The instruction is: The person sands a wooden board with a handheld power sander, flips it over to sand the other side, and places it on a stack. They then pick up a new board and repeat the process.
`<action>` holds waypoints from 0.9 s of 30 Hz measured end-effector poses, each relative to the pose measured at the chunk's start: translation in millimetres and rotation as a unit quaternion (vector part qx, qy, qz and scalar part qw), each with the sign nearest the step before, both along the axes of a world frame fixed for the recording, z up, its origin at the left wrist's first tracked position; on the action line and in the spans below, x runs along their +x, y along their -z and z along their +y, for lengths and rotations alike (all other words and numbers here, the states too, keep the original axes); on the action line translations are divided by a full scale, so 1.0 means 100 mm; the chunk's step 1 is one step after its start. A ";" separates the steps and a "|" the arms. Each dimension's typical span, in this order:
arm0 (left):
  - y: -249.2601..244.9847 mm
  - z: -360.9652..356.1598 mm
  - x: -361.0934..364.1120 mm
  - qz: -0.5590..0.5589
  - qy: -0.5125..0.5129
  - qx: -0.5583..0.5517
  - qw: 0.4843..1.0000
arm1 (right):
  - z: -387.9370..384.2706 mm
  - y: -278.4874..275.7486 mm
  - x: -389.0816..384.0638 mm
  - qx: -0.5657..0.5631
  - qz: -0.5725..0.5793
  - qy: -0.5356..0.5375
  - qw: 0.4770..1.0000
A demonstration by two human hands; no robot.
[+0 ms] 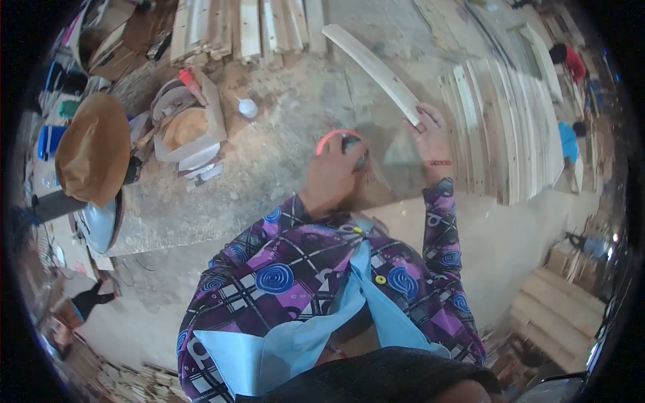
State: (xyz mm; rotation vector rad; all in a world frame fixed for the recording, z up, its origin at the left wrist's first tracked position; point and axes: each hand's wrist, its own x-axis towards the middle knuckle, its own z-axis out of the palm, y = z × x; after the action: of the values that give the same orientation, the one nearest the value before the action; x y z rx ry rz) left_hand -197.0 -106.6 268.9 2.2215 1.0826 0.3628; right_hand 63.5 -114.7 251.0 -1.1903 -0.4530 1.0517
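Note:
My left hand (336,173) is wrapped round a round red-and-dark object (329,139) above the middle of the work surface; the fingers hide most of it, and what it is I cannot make out. To the right, my right hand (432,138), with a red beaded bracelet at the wrist, pinches the near end of a long thin wooden strip (373,67). The strip slants up and to the left, away from me. Close beside my right hand lies a row of wooden strips (500,127).
More wooden strips (248,27) lie at the far edge of the worn table (269,161). A box of items (188,121), a small white bottle (248,107) and a brown hat (94,149) are on the left. Other people are at the far right and lower left.

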 end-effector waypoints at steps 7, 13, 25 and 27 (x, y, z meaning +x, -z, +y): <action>0.05 -0.13 0.24 0.081 -0.034 0.094 0.992 | -1.52 0.33 0.19 -0.096 -0.008 0.077 0.992; -0.13 -0.01 0.48 0.087 -0.009 0.110 0.990 | -2.14 0.73 0.24 -0.193 -0.089 0.037 0.976; 0.43 0.30 1.31 0.151 0.057 0.205 0.965 | -1.38 1.43 0.09 -0.300 -0.533 -0.108 0.784; 0.37 0.10 1.38 0.177 0.083 0.201 0.960 | -1.35 1.44 0.08 -0.320 -0.543 -0.106 0.769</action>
State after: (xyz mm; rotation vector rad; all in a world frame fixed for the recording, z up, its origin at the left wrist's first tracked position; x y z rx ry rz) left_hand -58.7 -96.3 231.7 2.8003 1.0597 0.1181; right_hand 71.6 -249.9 107.4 -2.4063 -1.2048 0.5847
